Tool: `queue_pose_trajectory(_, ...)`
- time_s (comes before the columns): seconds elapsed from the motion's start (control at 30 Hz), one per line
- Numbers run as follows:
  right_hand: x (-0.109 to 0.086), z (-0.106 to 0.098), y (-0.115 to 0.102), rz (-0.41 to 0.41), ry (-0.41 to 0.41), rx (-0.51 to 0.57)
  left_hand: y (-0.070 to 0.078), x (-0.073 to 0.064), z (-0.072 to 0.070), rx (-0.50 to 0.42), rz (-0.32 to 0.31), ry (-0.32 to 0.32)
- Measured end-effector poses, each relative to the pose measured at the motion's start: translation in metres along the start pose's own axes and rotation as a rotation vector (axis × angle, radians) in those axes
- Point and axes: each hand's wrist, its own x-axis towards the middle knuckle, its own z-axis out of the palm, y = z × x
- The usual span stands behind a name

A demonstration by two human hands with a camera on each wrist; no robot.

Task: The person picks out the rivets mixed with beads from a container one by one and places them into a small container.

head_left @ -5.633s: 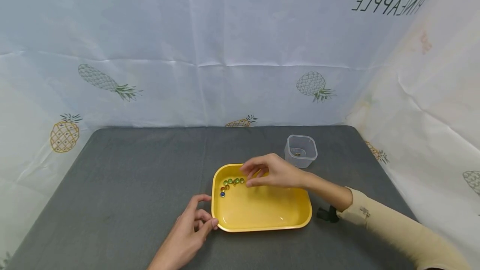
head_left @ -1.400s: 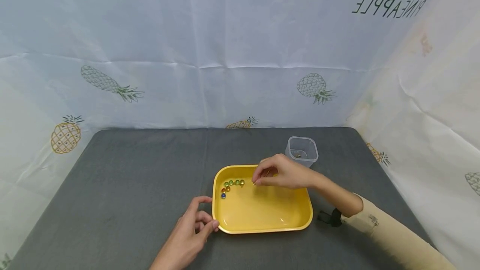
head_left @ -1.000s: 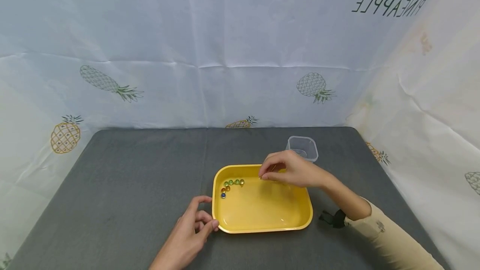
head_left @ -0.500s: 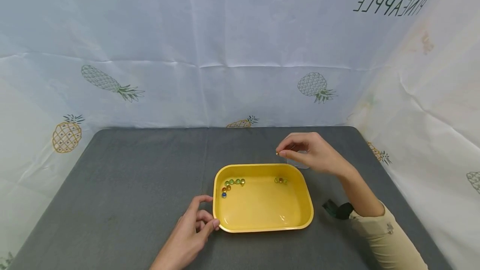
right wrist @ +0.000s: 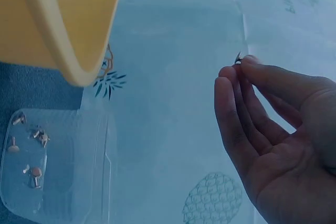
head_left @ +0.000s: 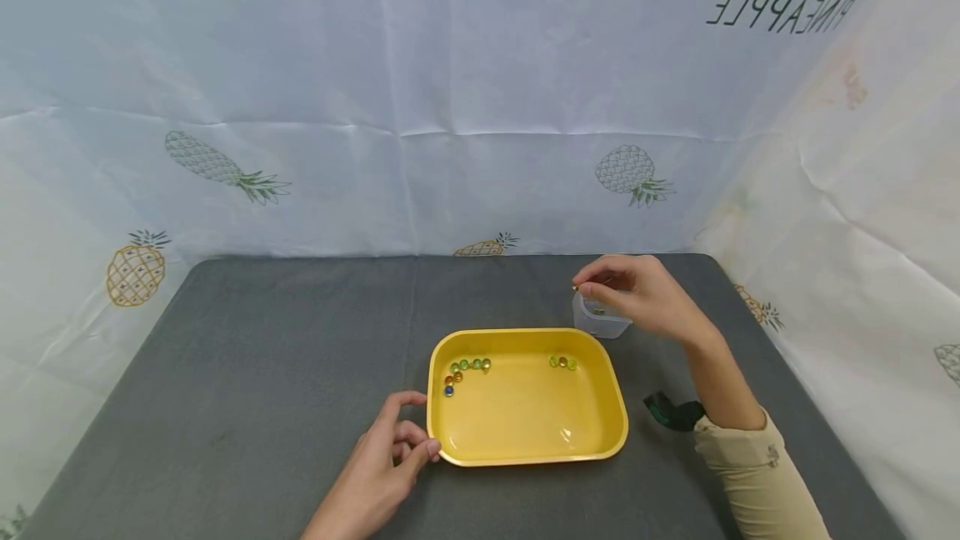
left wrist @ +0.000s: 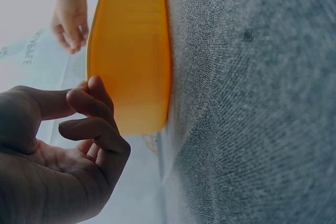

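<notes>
My right hand (head_left: 637, 294) pinches a small metal thumbtack (right wrist: 238, 57) between thumb and fingertips, above the clear plastic container (head_left: 600, 327). Several similar tacks (right wrist: 35, 177) lie in that container, seen in the right wrist view. A yellow tray (head_left: 525, 457) sits on the table. My left hand (head_left: 378, 465) holds its near left corner, thumb at the rim and index finger against the left side. Inside the tray, a curved row of green, orange and blue marbles (head_left: 458, 376) lies at the left. A few more marbles (head_left: 563, 362) lie at the back right.
The grey tabletop (head_left: 285, 373) extends around the tray. A white cloth (head_left: 435, 65) with pineapple prints hangs behind and at the sides. A dark strap (head_left: 675, 413) hangs at the right sleeve.
My right hand has moved up and right from over the tray to the container, carrying the tack. The marbles at the back right have come into view. My left hand stays at the corner.
</notes>
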Motion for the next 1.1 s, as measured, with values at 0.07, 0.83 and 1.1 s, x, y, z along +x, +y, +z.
queue_pose_trajectory(0.07, -0.002, -0.002, 0.004, 0.014, 0.017, 0.008, 0.0, 0.0, 0.0, -0.002, 0.005, -0.003)
queue_pose_trajectory(0.83, -0.007, -0.008, 0.035, 0.153, 0.068, -0.094, -0.002, 0.001, -0.002, -0.023, 0.002, -0.017)
queue_pose_trajectory(1.1, -0.008, -0.009, 0.042, 0.174, 0.077, -0.144, -0.004, 0.002, -0.002, -0.028, -0.003, -0.025)
